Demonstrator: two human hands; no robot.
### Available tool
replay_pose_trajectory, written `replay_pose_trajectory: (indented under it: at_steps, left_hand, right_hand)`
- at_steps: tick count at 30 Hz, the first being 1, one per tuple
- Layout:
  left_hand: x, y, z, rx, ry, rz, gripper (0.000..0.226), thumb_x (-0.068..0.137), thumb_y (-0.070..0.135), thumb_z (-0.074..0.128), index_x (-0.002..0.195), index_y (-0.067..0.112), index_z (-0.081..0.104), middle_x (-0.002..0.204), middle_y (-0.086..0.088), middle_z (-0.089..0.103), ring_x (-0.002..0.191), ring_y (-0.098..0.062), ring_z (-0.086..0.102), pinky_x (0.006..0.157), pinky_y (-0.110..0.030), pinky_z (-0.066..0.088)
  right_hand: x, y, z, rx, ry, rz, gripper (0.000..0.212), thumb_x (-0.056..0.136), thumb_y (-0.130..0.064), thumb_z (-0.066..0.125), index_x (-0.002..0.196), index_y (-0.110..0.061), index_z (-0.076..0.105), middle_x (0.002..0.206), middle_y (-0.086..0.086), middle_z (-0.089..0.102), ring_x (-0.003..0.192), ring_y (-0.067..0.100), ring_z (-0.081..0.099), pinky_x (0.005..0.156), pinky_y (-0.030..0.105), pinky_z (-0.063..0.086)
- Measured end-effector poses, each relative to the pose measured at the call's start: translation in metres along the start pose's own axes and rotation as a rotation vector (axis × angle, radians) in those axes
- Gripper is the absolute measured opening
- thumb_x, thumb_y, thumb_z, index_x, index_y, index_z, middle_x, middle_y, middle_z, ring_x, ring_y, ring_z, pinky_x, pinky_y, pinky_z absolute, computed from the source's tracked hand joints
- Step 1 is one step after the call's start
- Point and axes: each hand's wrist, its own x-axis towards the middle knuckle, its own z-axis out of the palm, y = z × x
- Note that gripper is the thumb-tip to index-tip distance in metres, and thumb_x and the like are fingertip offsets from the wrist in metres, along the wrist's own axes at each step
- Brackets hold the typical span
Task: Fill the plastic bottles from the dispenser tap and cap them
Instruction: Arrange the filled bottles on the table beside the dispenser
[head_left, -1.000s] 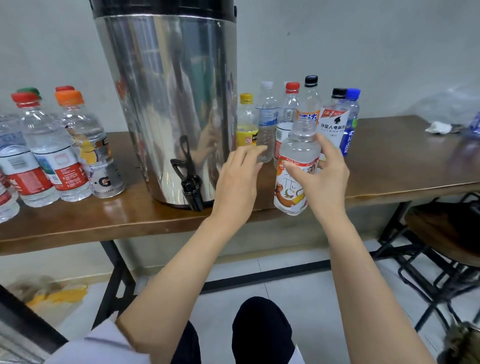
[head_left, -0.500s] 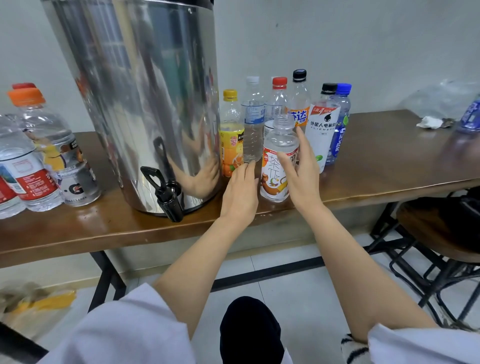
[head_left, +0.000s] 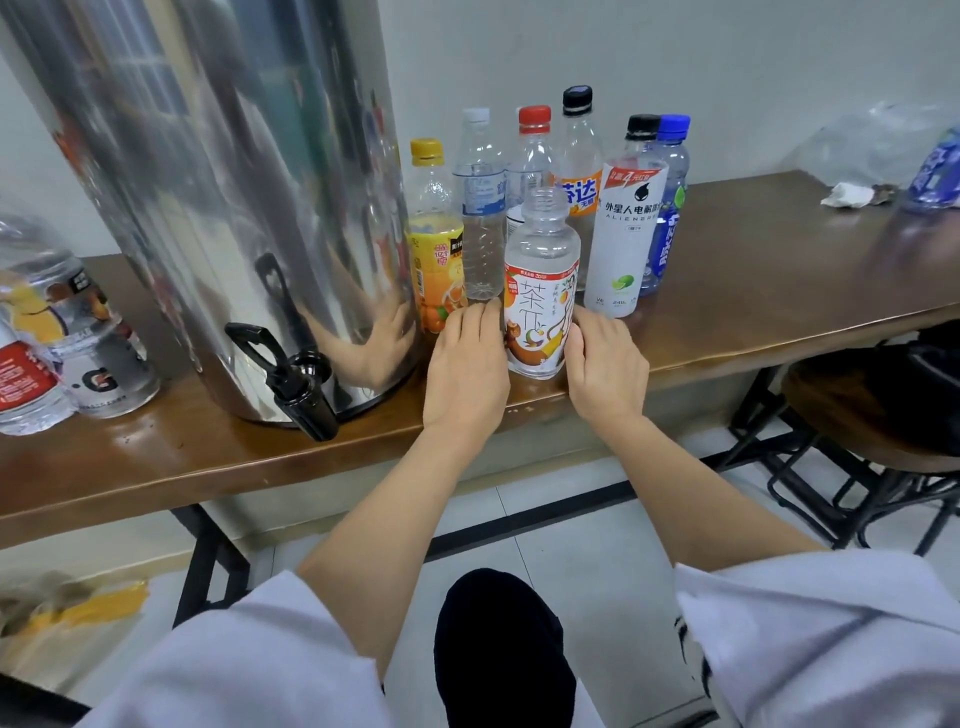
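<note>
Uncapped tea-label bottle (head_left: 540, 291) upright on worktop (head_left: 779, 270), apart from the dispenser tap (head_left: 291, 379), left hand (head_left: 467, 364) and right hand (head_left: 605, 369) lying relaxed against its lower sides, fill level unclear, no cap seen; 6 capped bottles (head_left: 483, 208) behind look empty, so most filling remains.

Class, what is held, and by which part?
The left hand and right hand flank the uncapped bottle at its lower label; whether either grips cannot be told.

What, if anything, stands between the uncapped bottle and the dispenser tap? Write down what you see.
Only the left hand, touching the bottle on the side facing the tap. Nothing else shows on the table between them.
</note>
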Motion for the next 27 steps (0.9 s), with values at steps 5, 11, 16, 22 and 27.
replay_pose_trajectory:
  at_steps: [5,11,16,22,27]
  left_hand:
    - [0.0003,-0.0011,0.0028,0.019,-0.028,0.010,0.042,0.094,0.011,0.057,0.135,0.008,0.050,0.130,-0.009,0.059,0.118,-0.025,0.054,0.101,-0.036,0.047]
    - [-0.0013,-0.0002,0.0019,-0.012,-0.028,0.004,0.043,0.092,0.009,0.060,0.134,0.008,0.050,0.129,-0.010,0.059,0.117,-0.026,0.054,0.096,-0.036,0.049]
    - [-0.0005,-0.0013,0.0028,-0.019,-0.044,-0.012,0.044,0.093,0.007,0.056,0.136,0.007,0.048,0.131,-0.011,0.058,0.119,-0.027,0.053,0.097,-0.037,0.048]
    - [-0.0015,-0.0023,0.0043,-0.027,-0.048,-0.013,0.040,0.095,0.008,0.054,0.135,0.007,0.049,0.128,-0.012,0.059,0.117,-0.028,0.054,0.096,-0.038,0.048]
    - [-0.0007,-0.0026,0.0049,-0.030,-0.068,-0.035,0.041,0.096,0.009,0.052,0.136,0.007,0.048,0.127,-0.012,0.059,0.116,-0.029,0.054,0.096,-0.039,0.049]
  right_hand:
    - [-0.0015,-0.0031,-0.0024,-0.038,0.017,0.010,0.055,0.100,-0.043,0.020,0.117,-0.014,0.064,0.100,0.005,0.071,0.089,0.023,0.063,0.066,0.025,0.035]
    - [-0.0008,-0.0015,-0.0015,-0.047,0.008,0.026,0.049,0.102,-0.040,0.024,0.121,-0.017,0.062,0.105,0.005,0.070,0.095,0.023,0.063,0.068,0.028,0.042]
    - [-0.0007,-0.0014,-0.0002,-0.060,0.009,0.035,0.044,0.103,-0.038,0.025,0.114,-0.017,0.062,0.099,0.004,0.069,0.089,0.022,0.061,0.066,0.028,0.040]
    - [-0.0008,-0.0033,-0.0020,-0.049,0.005,0.051,0.042,0.103,-0.036,0.027,0.107,-0.015,0.064,0.094,0.004,0.069,0.085,0.022,0.062,0.065,0.032,0.048]
    - [-0.0003,-0.0047,-0.0033,-0.061,-0.023,0.065,0.046,0.102,-0.037,0.024,0.101,-0.015,0.064,0.090,0.003,0.067,0.082,0.022,0.060,0.063,0.034,0.050]
